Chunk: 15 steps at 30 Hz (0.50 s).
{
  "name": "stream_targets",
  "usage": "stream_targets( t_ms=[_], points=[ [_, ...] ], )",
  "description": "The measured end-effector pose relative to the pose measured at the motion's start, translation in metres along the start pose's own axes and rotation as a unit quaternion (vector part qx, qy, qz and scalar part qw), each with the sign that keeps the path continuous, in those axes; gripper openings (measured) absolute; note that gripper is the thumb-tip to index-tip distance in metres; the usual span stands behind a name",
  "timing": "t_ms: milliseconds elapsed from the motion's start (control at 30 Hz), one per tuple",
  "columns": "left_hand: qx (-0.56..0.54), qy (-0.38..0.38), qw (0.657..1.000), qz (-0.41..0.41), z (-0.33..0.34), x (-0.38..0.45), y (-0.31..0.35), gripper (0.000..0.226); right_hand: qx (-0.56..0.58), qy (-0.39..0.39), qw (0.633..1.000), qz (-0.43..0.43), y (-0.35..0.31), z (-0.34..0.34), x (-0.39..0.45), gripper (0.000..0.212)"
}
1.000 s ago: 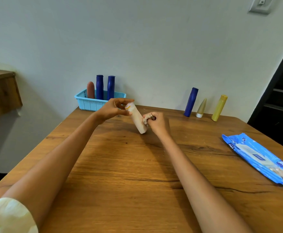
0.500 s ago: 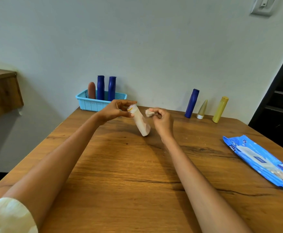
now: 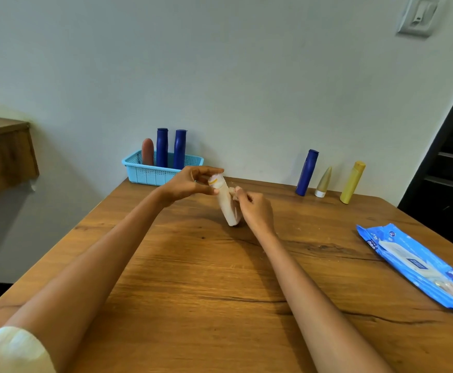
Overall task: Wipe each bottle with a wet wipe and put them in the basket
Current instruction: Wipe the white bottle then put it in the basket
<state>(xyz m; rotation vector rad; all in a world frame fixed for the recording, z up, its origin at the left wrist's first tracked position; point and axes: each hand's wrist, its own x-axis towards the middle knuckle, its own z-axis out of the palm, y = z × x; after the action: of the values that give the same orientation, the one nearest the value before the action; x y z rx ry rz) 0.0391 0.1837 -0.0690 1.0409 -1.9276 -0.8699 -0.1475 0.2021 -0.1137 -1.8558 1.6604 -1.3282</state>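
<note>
The left hand pinches the cap end of a cream bottle, its fingers curled over the top and the thumb under it. The bottle is tilted, cap up toward the left fingers and base down, at or just above the tabletop; whether the base touches cannot be told. The right hand is curled just beside the bottle's right side, its fingers bunching a small crumpled wipe against the bottle below the cap.

Beyond the left fingers, at the tabletop's far left corner, sits a light blue basket. In it stand a brown bottle and two dark blue bottles, upright or nearly so.

Well to the right of the right fingers, along the far edge by the wall, stand three more bottles close together: a dark blue one, a small tapered beige one with a white cap at the bottom, and a yellow one. They appear to lean in this wide-angle view.

Nearer and far right of the right fingers, a blue wipes pack lies flat by the tabletop's right edge.

A pale sleeve shows on the left arm at the lower left corner.
</note>
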Motion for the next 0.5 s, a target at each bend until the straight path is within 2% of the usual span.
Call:
stream_targets(
  t_ms=[100,233,333,467,500],
  points=[
    [-0.003,-0.001,1.000,0.000,-0.003,0.000,-0.001,0.048,0.096,-0.029,0.995,-0.007,-0.017,0.001,-0.004,0.037],
    [-0.003,0.002,1.000,0.005,-0.007,-0.001,-0.004,0.047,0.224,-0.009,0.971,-0.080,-0.016,0.005,-0.009,0.026],
    [-0.010,0.009,1.000,-0.002,-0.007,-0.002,-0.005,0.046,0.154,0.013,0.981,-0.116,-0.008,0.006,-0.008,0.021],
    [-0.011,0.011,1.000,-0.003,-0.006,-0.002,-0.005,0.046,0.080,0.020,0.993,-0.085,-0.002,0.005,-0.003,0.031],
    [-0.011,0.010,1.000,-0.003,-0.007,-0.002,-0.005,0.047,0.082,0.009,0.994,-0.072,-0.003,0.005,-0.002,0.028]
  ],
)
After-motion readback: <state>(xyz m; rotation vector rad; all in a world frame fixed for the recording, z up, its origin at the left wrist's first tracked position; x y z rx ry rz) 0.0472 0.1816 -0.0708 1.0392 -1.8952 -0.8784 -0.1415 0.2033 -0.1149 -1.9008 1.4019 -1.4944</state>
